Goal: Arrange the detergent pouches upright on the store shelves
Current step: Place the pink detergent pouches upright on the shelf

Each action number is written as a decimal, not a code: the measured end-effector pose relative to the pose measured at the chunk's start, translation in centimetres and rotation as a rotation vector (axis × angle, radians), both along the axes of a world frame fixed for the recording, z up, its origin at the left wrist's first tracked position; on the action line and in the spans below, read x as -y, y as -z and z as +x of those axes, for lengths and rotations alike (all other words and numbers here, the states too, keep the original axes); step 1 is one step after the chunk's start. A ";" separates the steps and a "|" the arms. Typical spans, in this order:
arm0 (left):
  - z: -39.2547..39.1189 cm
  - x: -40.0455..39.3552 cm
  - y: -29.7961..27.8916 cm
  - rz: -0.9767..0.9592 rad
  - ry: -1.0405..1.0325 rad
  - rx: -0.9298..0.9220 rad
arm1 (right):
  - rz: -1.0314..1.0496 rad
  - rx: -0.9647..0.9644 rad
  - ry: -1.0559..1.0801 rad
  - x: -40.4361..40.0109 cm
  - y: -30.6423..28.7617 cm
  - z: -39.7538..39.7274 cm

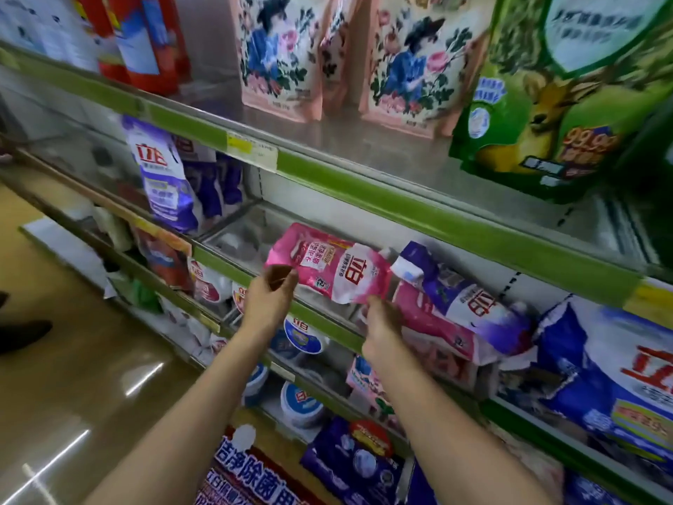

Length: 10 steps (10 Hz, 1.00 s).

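- A pink detergent pouch (pixel 327 266) was held in the air in front of the middle shelf (pixel 418 209), lying on its side with its print turned sideways and its spout corner toward the right.
- The left hand (pixel 267 298) was closed on the pouch's left end, thumb and fingers pinching the edge.
- The right hand (pixel 382 322) gripped the pouch's lower right corner from below, fingers curled around it.
- Just right of the held pouch, a purple and white pouch (pixel 469 300) lay slumped on its side on the same shelf, resting on top of another pink pouch (pixel 429 322) that was also lying flat.
- Farther right on that shelf sat a large blue bag (pixel 612 373), tilted.
- At the left end of the shelf, a purple pouch (pixel 164 176) stood upright, with more purple packs behind it.
- The shelf section behind the held pouch was bare metal and clear plastic dividers.
- On the upper shelf stood two floral pink pouches (pixel 280 56), upright and side by side, with a green bag showing a deer (pixel 546 103) to their right and red packs (pixel 145 38) to their left.
- Below the hands, round white tubs with blue labels (pixel 302 402) sat on the lower shelves.
- The tan floor (pixel 73 377) stretched off to the left.
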<state>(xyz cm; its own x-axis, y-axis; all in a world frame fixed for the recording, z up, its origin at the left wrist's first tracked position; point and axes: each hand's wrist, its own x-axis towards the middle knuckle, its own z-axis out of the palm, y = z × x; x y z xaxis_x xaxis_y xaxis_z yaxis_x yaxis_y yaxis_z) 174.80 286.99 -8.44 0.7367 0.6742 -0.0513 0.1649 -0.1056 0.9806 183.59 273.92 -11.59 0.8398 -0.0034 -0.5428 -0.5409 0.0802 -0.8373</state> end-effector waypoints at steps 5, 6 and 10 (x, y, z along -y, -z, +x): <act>16.4 -12.7 3.9 0.594 0.187 -0.130 | 0.449 -0.395 0.673 -9.5 6.1 5.5; 18.4 -13.8 5.1 0.677 0.275 -0.253 | 0.303 -0.359 0.644 -9.5 5.5 5.9; 17.3 -15.5 8.2 0.478 0.405 -0.272 | 0.582 -0.166 0.563 -10.5 4.2 5.3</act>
<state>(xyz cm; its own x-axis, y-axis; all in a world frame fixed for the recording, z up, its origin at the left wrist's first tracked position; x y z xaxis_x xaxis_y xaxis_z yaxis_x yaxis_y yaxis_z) 192.13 302.48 -16.64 0.9388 0.3426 -0.0354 0.2549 -0.6219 0.7405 188.94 284.40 -15.81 0.7050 -0.0795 -0.7047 -0.4036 0.7721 -0.4909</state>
